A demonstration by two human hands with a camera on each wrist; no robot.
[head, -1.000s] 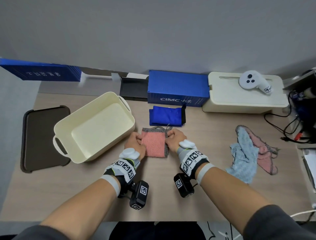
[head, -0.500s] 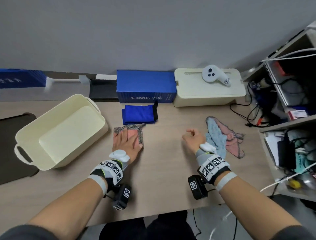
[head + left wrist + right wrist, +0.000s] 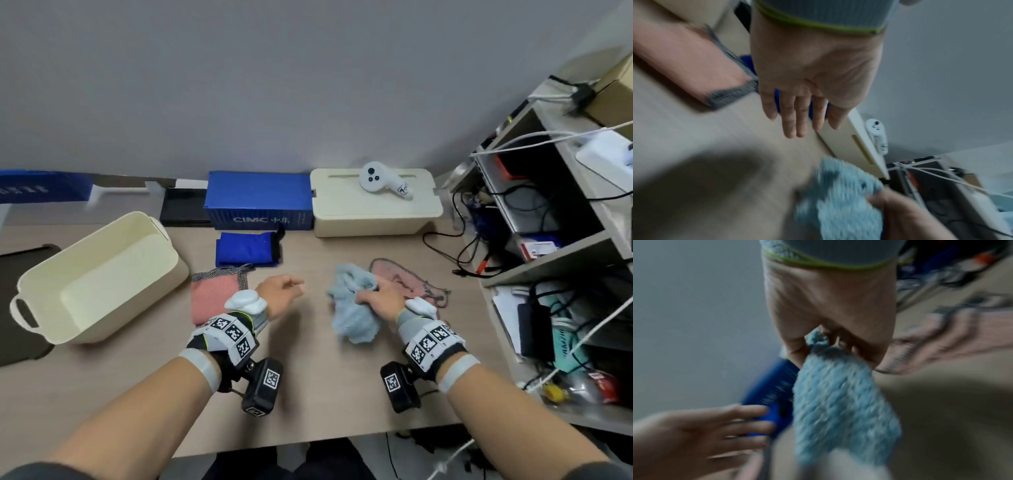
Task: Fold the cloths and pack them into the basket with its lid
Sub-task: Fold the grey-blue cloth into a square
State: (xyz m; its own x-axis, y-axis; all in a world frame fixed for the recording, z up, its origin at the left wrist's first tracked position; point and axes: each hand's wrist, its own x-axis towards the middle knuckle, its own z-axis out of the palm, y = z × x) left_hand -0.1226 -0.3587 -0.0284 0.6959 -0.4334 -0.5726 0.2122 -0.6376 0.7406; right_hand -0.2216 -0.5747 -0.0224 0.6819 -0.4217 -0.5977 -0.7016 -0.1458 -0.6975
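My right hand (image 3: 375,297) grips a crumpled light blue cloth (image 3: 352,308), which hangs from its fingers (image 3: 797,347) just above the table. A pink cloth (image 3: 404,277) lies unfolded behind it. My left hand (image 3: 284,291) hovers empty over the table with straight fingers (image 3: 795,120), to the right of the folded pink cloth (image 3: 214,296). A folded dark blue cloth (image 3: 246,248) lies further back. The cream basket (image 3: 41,274) stands empty at the left, with its dark lid (image 3: 13,308) flat beside it.
A blue box (image 3: 260,200) and a cream box (image 3: 373,205) with a white controller (image 3: 383,180) on top line the back edge. A shelf (image 3: 561,219) full of cables and devices stands at the right.
My right hand reached the light blue cloth, gripped it and pulled it leftward off the pink one. My left hand left the folded pink cloth and moved right.
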